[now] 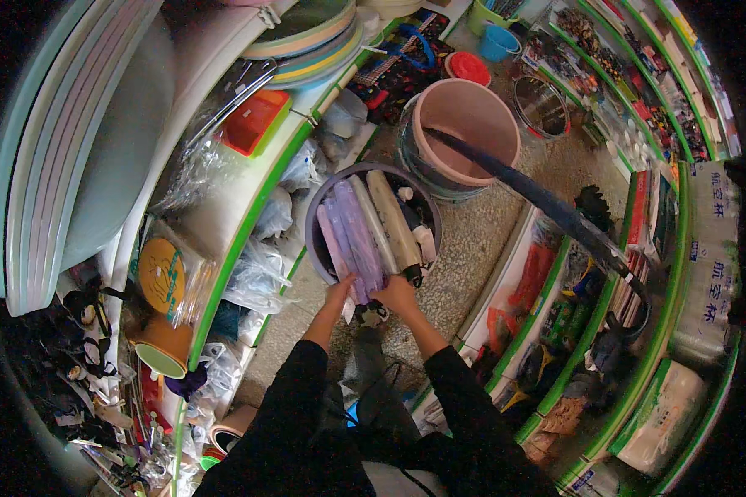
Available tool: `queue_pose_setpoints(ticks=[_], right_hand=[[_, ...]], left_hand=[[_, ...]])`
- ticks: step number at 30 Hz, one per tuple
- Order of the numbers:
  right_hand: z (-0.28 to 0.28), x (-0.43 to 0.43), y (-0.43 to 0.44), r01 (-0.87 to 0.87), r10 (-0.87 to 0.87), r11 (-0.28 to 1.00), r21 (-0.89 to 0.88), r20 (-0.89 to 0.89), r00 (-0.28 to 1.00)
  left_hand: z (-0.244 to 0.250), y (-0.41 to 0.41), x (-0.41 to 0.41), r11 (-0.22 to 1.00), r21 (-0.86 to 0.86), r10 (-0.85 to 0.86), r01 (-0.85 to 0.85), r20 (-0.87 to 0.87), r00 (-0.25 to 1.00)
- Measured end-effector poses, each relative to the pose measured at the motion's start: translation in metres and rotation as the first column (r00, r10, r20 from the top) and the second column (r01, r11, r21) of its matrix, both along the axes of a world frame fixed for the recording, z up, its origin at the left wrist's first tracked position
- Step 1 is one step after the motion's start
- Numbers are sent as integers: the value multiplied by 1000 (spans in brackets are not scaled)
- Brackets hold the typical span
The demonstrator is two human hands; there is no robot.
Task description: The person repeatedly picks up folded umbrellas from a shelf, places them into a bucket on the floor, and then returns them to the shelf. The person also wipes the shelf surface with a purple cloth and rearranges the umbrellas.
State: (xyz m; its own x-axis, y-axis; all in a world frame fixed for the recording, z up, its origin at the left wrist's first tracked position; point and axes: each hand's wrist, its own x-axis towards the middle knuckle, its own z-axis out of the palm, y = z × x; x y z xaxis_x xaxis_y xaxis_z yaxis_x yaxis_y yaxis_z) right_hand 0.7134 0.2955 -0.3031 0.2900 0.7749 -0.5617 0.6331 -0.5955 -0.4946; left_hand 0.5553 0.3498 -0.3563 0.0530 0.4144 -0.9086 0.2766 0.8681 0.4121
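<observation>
A round dark plastic tub [314, 214] stands on the floor before me, with several long wrapped items lying side by side in it. Nearest my hands are purple plastic-wrapped rolls [357, 233]; a pale roll [373, 223] and a beige folded umbrella or similar long item [391, 217] lie to their right. My left hand [342, 292] is at the near ends of the purple rolls, on their left side. My right hand [396, 294] is at their right side, fingers around the near end. The fingertips of both hands are partly hidden.
Beyond the tub stands a pink bucket [466, 124] with a long dark umbrella [547, 202] leaning out over the aisle. Green-edged shelves line both sides: plastic bags [255, 279] and a red basket [255, 124] at left, packaged goods at right. A red-lidded container [468, 68] sits farther off.
</observation>
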Motion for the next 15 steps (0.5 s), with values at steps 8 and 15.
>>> queue_pose_setpoints(ticks=[8, 15], right_hand=[[-23, -3, -5, 109, -127, 986, -123, -149, 981], [-52, -3, 4, 164, -313, 945, -285, -629, 712]], left_hand=[[-37, -34, 1, 965, -117, 259, -236, 266, 929], [-22, -22, -8, 960, -238, 206, -148, 240, 949]])
